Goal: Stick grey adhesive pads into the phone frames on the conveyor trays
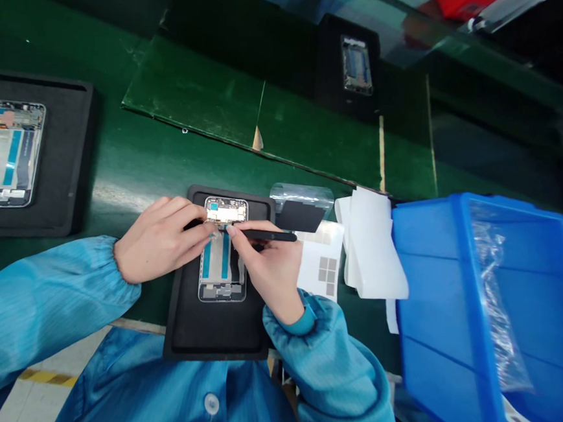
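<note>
An opened phone [216, 264] lies in a black foam tray [218, 333] in front of me, its circuit board at the top and blue strips below. My right hand [275, 262] holds slim black tweezers [272, 235] almost level, with their tip over the phone's middle, just under the board. From the other side, my left hand [167, 238] reaches over the phone's left edge. Its fingers are bent together close to the tweezers' tip, and whatever they pinch is too small to make out.
Left stands another black tray [61, 161] with an opened phone [7, 157]. A third phone [356, 66] lies in a tray on the raised green shelf [198, 94]. To the right are white sheets [373, 251], a patched sheet [323, 266] and a blue bin [431, 294] holding clear plastic.
</note>
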Demonstrator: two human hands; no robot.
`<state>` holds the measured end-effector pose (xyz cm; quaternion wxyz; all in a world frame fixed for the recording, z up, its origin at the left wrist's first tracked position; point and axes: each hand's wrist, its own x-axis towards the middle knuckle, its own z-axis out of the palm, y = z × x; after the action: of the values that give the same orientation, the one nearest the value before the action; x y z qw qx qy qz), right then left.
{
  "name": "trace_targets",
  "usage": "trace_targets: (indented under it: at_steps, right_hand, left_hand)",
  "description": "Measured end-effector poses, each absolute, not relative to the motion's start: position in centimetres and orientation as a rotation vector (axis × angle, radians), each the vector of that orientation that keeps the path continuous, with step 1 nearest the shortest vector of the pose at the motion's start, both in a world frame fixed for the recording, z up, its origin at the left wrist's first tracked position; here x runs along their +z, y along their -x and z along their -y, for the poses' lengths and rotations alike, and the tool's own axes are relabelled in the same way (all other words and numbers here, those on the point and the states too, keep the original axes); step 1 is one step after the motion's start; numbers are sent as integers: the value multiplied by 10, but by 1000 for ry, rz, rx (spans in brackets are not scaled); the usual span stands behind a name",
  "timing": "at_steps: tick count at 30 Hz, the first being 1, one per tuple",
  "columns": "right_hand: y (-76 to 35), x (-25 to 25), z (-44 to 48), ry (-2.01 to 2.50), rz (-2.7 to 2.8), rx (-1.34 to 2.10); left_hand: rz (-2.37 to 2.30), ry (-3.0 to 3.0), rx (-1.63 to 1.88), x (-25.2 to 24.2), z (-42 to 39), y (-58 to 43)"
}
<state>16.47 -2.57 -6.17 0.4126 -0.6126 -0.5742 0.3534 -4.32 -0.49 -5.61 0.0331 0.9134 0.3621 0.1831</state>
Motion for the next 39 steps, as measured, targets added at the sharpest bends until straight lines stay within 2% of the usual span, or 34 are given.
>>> trace_targets:
  at_steps: [17, 22, 29, 33, 36, 39]
  right_hand:
    - [-170, -63, 28, 1526, 1328, 891]
    - [-170, -61, 27, 1499, 1342, 888]
    - [-170, -63, 28, 1481, 1311, 902]
    - [-170, -64, 27, 1470, 1269, 934]
    - [-171, -65, 24, 1434, 1178, 980]
    - [-172, -64, 21, 1391, 1062, 1012]
  left_hand:
    - [-1101, -2881, 290, -52, 6, 42]
    - [-945, -2847, 240, -46, -1, 52]
    - [-910, -2826, 225, -44, -5, 57]
    - [-870, -2792, 327, -48, -8, 58]
    - [-1172, -2708, 410, -48, -9, 58]
    - [-1624, -2519, 100, -44, -6, 56]
